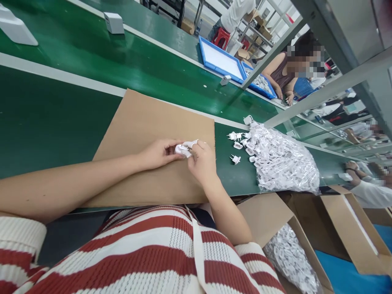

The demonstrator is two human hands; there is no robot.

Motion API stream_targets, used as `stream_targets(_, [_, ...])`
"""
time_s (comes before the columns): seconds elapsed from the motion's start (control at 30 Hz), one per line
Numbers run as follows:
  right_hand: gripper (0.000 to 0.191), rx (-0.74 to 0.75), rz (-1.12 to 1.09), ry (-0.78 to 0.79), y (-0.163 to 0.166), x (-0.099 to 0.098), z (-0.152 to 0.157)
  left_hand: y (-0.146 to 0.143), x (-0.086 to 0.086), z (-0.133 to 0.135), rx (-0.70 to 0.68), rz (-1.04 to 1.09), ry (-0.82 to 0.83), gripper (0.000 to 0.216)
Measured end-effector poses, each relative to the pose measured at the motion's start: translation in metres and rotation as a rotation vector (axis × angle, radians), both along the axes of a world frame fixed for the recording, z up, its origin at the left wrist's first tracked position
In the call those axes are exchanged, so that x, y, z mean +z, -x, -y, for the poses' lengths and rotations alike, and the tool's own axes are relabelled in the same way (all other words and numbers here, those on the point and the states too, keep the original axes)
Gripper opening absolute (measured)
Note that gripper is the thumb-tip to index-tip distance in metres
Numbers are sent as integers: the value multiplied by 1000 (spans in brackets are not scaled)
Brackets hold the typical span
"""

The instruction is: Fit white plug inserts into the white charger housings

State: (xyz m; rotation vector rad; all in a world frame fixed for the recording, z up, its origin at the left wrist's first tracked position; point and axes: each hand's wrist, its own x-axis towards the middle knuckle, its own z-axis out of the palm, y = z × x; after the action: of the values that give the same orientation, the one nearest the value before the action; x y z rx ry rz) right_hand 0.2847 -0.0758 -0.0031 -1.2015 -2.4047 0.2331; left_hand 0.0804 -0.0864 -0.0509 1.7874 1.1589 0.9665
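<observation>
Over a brown cardboard sheet, my left hand grips a small white plug adapter between thumb and fingers. From the other side, my right hand pinches the same piece, and white covers show on its fingertips. Part of the adapter is hidden by the fingers. Several loose white plug heads with metal pins, one plug head nearest me, lie to the right of the sheet. Beside them a clear plastic bag spills over with many similar white parts.
Beyond a pale rail runs a green conveyor belt carrying white charger blocks, one charger block at upper left. Blue trays stand across it. A metal frame post rises at right. An open carton sits below; co-workers are nearby.
</observation>
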Motion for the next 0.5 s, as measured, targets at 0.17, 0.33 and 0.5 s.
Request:
stream_targets(0.17, [29,-5,26,59,0,4,-1,1,4,2,-1,-240,-139,60])
stream_targets(0.33, [31,-43,-58,55,3,-3,-4,2,18,4,9,-558,-183,55])
stream_targets(0.5, [38,-45,-243,67,3,-21,1,3,33,0,-2,-565,-177,54])
